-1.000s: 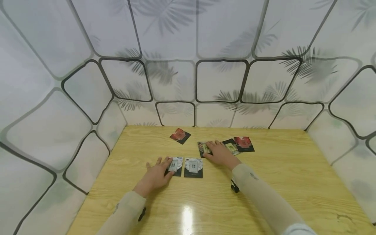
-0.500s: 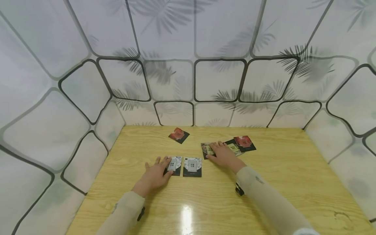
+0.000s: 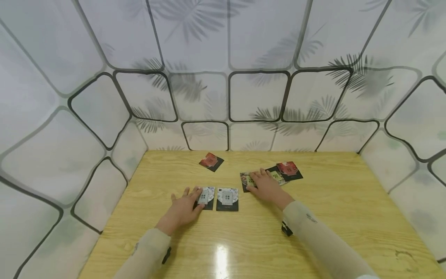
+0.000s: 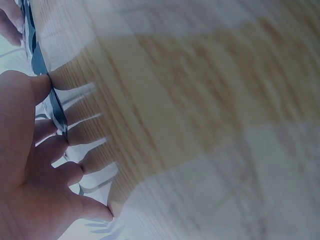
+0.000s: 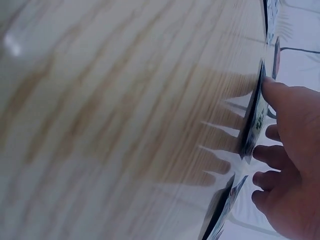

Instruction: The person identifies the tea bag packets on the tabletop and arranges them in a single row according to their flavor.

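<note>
In the head view my left hand [image 3: 181, 209] lies with fingers spread, its thumb and fingertips on the left part of a flat square white-and-black packet [image 3: 208, 198]. A matching white-and-black packet [image 3: 227, 203] lies just right of it. My right hand [image 3: 266, 187] rests with fairly straight fingers on a flat square packet with a yellow label [image 3: 244, 180], partly covering it. In the right wrist view the thumb touches the edge of this yellow-label packet [image 5: 256, 117], seen nearly edge-on. The left wrist view shows the left thumb at the white-and-black packet's edge [image 4: 58, 112].
Right of the right hand, a second yellow-label packet [image 3: 276, 175] lies partly under a red-and-black packet [image 3: 288, 170]. Another red-and-black packet [image 3: 211, 161] lies turned askew near the back of the wooden table [image 3: 313, 213]. Patterned fabric walls [image 3: 258, 97] enclose the back and sides.
My right hand and the yellow-label packet under it have slid a little right and slightly nearer, towards the second yellow-label packet. The left hand stays on its packet.
</note>
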Motion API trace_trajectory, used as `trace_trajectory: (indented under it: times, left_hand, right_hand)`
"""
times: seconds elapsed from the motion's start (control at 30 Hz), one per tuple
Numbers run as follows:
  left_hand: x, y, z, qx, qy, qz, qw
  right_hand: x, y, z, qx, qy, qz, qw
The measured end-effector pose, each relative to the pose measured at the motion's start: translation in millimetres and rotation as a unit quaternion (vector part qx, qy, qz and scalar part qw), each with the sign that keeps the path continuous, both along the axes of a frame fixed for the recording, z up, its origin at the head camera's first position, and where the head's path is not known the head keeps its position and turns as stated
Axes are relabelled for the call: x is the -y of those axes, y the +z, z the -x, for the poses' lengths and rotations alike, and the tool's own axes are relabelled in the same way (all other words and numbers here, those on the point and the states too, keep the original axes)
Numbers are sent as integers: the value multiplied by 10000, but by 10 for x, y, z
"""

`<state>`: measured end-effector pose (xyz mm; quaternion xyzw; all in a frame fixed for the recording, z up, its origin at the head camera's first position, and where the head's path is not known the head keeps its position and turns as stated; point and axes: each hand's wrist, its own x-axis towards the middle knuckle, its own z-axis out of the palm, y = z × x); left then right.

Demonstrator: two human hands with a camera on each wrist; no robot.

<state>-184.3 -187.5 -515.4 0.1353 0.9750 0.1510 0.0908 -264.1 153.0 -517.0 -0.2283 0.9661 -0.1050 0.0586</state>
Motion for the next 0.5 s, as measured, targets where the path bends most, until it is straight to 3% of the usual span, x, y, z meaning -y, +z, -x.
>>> trace_trajectory:
  times: [0.27,0.5]
  left_hand:
    - [-1,-5,-6,-26,-12,-2,10000]
    - [8,-6,9,-27,-1,33,10000]
  right_hand:
    - [-89,-10,-33,-33,167,274,9995]
    - [-105,-4,-61,84,57,247,9996]
